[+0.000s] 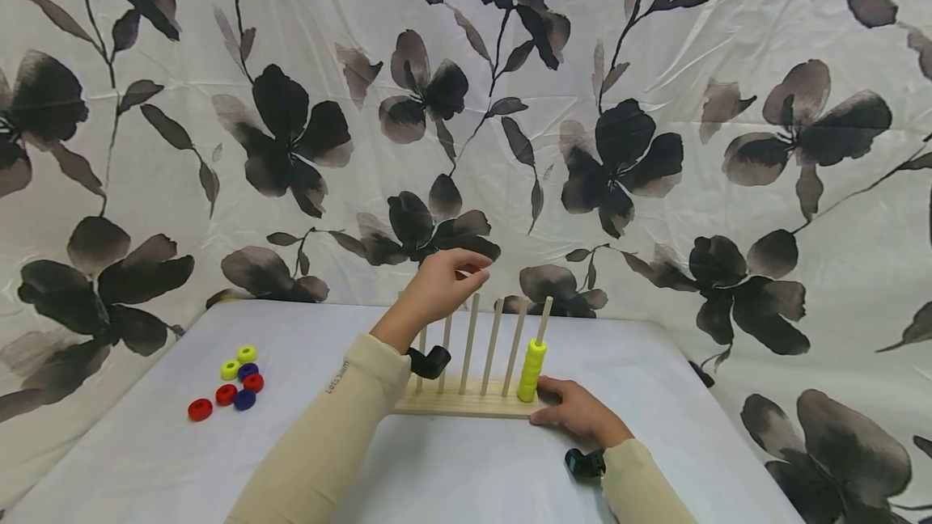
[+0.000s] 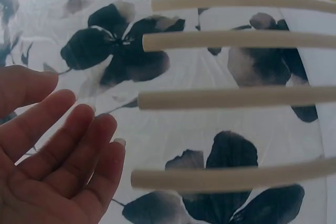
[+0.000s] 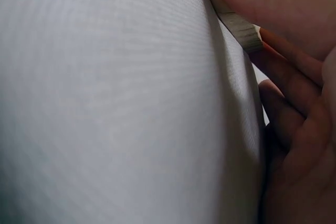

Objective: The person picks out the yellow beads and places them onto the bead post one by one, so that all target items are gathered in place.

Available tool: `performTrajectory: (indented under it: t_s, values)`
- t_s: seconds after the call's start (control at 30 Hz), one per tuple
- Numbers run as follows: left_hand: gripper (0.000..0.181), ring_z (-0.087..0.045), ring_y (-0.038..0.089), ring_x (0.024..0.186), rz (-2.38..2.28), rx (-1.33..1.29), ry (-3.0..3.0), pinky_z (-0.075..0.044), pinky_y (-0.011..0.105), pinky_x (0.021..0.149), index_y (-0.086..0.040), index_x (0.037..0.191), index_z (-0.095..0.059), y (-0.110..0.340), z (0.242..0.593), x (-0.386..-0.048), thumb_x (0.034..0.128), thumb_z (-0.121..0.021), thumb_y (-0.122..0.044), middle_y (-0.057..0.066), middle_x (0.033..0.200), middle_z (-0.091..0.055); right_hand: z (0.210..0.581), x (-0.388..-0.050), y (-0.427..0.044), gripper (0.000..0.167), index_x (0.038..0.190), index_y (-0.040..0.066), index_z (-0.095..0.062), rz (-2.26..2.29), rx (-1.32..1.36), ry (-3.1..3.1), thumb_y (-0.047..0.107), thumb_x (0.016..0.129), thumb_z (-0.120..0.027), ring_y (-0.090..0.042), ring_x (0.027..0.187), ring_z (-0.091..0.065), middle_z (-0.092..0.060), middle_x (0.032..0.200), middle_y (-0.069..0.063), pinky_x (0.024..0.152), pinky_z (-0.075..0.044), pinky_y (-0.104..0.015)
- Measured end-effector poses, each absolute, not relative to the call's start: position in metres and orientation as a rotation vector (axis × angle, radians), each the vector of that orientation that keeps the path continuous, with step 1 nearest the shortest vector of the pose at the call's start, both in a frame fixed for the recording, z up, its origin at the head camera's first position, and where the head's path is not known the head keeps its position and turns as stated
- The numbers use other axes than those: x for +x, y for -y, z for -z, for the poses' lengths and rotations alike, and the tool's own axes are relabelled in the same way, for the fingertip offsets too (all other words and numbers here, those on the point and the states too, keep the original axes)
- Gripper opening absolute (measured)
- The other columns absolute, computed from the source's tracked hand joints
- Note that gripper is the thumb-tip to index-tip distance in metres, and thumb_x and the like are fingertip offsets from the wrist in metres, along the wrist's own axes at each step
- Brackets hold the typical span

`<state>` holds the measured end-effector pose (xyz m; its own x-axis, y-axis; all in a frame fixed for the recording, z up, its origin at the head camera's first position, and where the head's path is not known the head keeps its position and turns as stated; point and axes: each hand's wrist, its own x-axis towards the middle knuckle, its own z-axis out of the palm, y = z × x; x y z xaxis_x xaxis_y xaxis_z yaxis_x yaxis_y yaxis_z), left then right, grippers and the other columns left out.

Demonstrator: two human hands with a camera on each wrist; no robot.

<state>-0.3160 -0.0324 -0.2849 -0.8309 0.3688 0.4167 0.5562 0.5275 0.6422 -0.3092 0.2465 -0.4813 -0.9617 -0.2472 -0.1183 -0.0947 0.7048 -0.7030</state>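
Note:
A wooden peg stand with several upright pegs is set on the table. Yellow rings are stacked on its rightmost peg and partly show in the left wrist view too. My left hand is raised above the pegs, fingers loosely bent and holding nothing. In the left wrist view, that hand is apart from the tips of the pegs. At the right end of the base, my right hand grips the wood, thumb in front and fingers behind. The right wrist view shows the base's end between thumb and fingers.
Loose rings lie in a group at the table's left: red rings, blue rings and yellow rings. The white tabletop ends at a floral cloth behind it.

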Motion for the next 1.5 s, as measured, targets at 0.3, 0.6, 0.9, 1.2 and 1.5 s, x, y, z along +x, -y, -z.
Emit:
performTrajectory:
  t_s: [0.3,0.6,0.9,1.2,1.5]
  values:
    - [0.026,-0.064,0.024,0.103,1.086,-0.715,2.495,-0.054,0.041,0.090,-0.013,0.119,-0.068,0.064,0.288,-0.311,0.0978,-0.057,-0.024,0.006,0.116,-0.066,0.478,-0.308,-0.245,0.079,0.141,0.012,-0.052,1.098,-0.286,-2.724,0.040,0.073,-0.082,-0.039,0.140,-0.036,-0.047,0.148,-0.013,0.113,-0.027,-0.061]
    - [0.030,-0.060,0.028,0.112,1.052,-0.620,2.509,-0.050,0.043,0.096,-0.011,0.124,-0.065,0.101,0.296,-0.313,0.0983,-0.056,-0.025,0.009,0.122,-0.064,0.479,-0.307,-0.244,0.079,0.143,0.014,-0.050,1.077,-0.283,-2.719,0.042,0.075,-0.080,-0.039,0.142,-0.033,-0.044,0.150,-0.013,0.113,-0.026,-0.061]
    - [0.033,-0.060,0.030,0.112,1.000,-0.544,2.557,-0.050,0.046,0.097,-0.011,0.127,-0.063,0.130,0.307,-0.314,0.0989,-0.055,-0.026,0.012,0.123,-0.064,0.479,-0.304,-0.245,0.079,0.143,0.014,-0.049,1.076,-0.267,-2.717,0.043,0.075,-0.079,-0.040,0.142,-0.033,-0.043,0.150,-0.013,0.113,-0.026,-0.062]
    - [0.036,-0.057,0.033,0.115,0.990,-0.462,2.616,-0.048,0.049,0.099,-0.008,0.130,-0.060,0.162,0.319,-0.308,0.0991,-0.053,-0.025,0.014,0.125,-0.062,0.481,-0.308,-0.247,0.080,0.143,0.014,-0.049,1.094,-0.273,-2.709,0.044,0.075,-0.080,-0.038,0.142,-0.033,-0.044,0.151,-0.012,0.113,-0.025,-0.062]
    - [0.037,-0.057,0.035,0.114,0.903,-0.366,2.666,-0.047,0.052,0.098,-0.006,0.130,-0.060,0.203,0.335,-0.299,0.0988,-0.053,-0.025,0.018,0.124,-0.062,0.482,-0.308,-0.246,0.081,0.144,0.015,-0.048,1.072,-0.280,-2.706,0.044,0.075,-0.079,-0.039,0.142,-0.033,-0.043,0.151,-0.012,0.113,-0.025,-0.063]
